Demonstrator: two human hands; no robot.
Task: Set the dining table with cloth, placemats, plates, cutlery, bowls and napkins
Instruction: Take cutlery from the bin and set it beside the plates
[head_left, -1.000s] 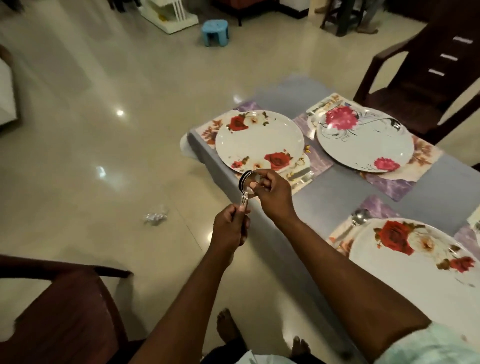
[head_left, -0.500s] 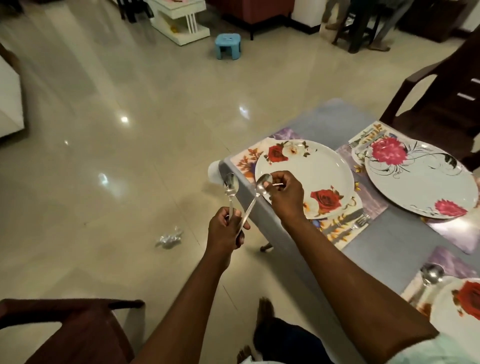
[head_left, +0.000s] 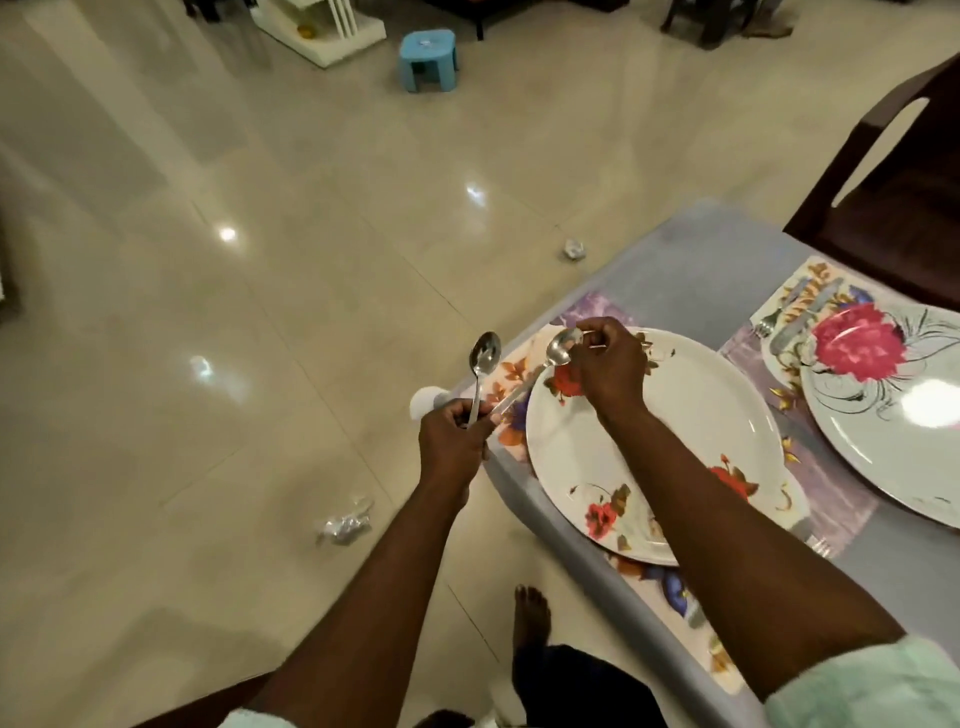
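At the near corner of the counter (head_left: 696, 270), just off its edge, the left hand (head_left: 451, 441) has its grip curled round the handles of two spoons. One spoon (head_left: 483, 364) stands nearly upright above that fist, its bowl over the floor beside the counter. The second spoon (head_left: 540, 371) slants up and away toward the rose plate (head_left: 675, 447), and the right hand (head_left: 608, 364) pinches its bowl end between thumb and fingertips, directly above the plate's far rim. That plate sits on a floral placemat (head_left: 511, 384), which lies on the grey cloth covering the counter. Beyond the rose plate, further along the counter, a second plate (head_left: 883, 415) with a pink flower rests on its own placemat, cutlery showing at its far edge. Left of the rose plate, on the tiled floor, lie two crumpled scraps of wrapper (head_left: 345, 525), and further off stands a small blue stool (head_left: 428, 60).
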